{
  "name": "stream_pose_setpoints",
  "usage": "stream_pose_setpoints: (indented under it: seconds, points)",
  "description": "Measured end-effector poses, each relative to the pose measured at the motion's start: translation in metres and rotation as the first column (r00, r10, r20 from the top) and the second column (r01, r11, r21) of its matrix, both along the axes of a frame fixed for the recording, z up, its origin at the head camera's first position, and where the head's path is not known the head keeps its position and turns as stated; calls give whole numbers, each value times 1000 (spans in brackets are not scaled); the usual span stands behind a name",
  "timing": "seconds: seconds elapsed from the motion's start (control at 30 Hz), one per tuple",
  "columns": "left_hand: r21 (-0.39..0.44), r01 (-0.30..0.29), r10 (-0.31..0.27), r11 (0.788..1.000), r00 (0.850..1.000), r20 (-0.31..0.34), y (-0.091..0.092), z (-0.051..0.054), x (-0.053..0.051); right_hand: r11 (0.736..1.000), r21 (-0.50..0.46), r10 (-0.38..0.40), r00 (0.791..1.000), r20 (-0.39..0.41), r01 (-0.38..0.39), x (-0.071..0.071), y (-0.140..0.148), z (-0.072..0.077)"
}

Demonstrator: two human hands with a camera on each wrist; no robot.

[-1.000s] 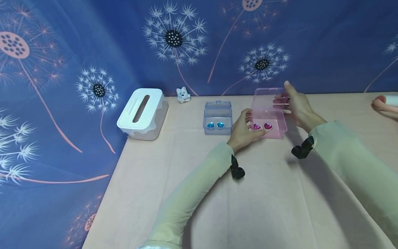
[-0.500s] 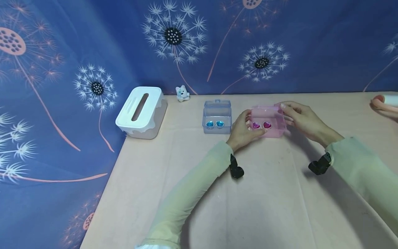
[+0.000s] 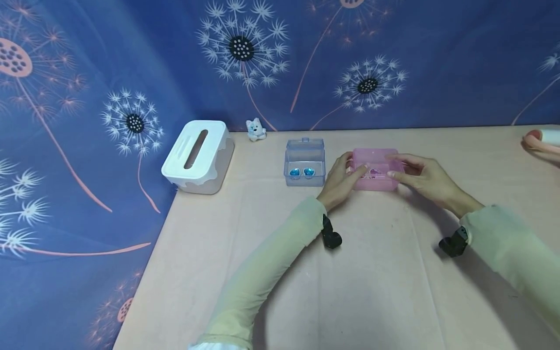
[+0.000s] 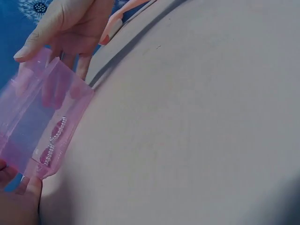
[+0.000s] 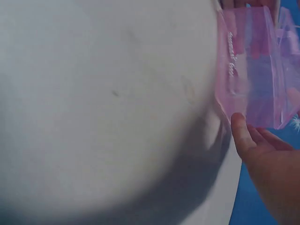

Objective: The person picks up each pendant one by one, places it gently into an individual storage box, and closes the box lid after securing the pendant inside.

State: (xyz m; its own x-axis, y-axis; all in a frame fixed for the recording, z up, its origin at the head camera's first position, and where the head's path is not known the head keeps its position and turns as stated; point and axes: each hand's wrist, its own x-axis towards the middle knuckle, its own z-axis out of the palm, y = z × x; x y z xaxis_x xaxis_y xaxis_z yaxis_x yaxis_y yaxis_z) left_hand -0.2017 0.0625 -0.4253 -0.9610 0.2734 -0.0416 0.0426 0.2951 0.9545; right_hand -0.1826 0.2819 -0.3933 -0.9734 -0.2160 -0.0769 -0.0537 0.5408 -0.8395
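Note:
A translucent pink plastic box (image 3: 376,182) stands on the table between the hands, two pink heart gems with pearly edges (image 4: 55,138) inside. Its lid leans down toward the front; whether it is fully closed I cannot tell. My left hand (image 3: 338,180) grips the box's left end, thumb at the front corner. At the right end my right hand (image 3: 430,182) holds box and lid, its thumb near the front corner and its fingers behind. To the left stands a translucent blue box (image 3: 305,181), lid raised, holding two blue gems (image 3: 308,172).
A white tissue box (image 3: 199,155) sits at the table's left back corner. Beside it stands a small white dog figurine (image 3: 255,130). A pink and white item (image 3: 544,139) lies at the far right edge. A blue dandelion-print cloth (image 3: 297,73) hangs behind the table.
The pink box's lid has swung from upright down toward the front. My right hand moved from behind the lid to the right front corner. The left hand stayed on the box.

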Motion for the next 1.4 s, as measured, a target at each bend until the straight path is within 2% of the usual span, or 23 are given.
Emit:
stream_pose_setpoints:
  seconds: [0.23, 0.6, 0.73, 0.97, 1.1, 1.2, 1.3, 1.4]
  points:
    - [13, 8, -7, 1000, 999, -33, 0, -3, 0, 999, -20, -46, 999, -19, 46, 4, -7, -8]
    - [-17, 9, -10, 1000, 999, -50, 2, -6, -3, 996, -12, -82, 995, 64, 83, 6, -8, -8]
    - [-21, 3, -4, 1000, 999, -45, 2, -5, -3, 996, -20, -87, 994, 70, 89, 6, -8, -8]
    - [-41, -4, 2, 999, 999, -47, 0, -3, 0, 997, -37, -70, 997, 43, 72, 6, -10, -8]
    - [-123, -61, 48, 991, 993, -112, -3, 9, 5, 995, -20, -103, 994, -40, 102, 4, -15, -3]
    - [-164, -94, 58, 982, 975, -213, -7, 28, 10, 982, -17, -190, 970, -155, 189, 2, -21, 4]
    - [-181, -79, 17, 980, 948, -319, -17, 50, 17, 951, -23, -301, 913, -277, 307, -1, -30, 16]
    - [-191, -69, -12, 979, 919, -394, -36, 68, 22, 928, -42, -360, 863, -356, 370, -4, -43, 32]
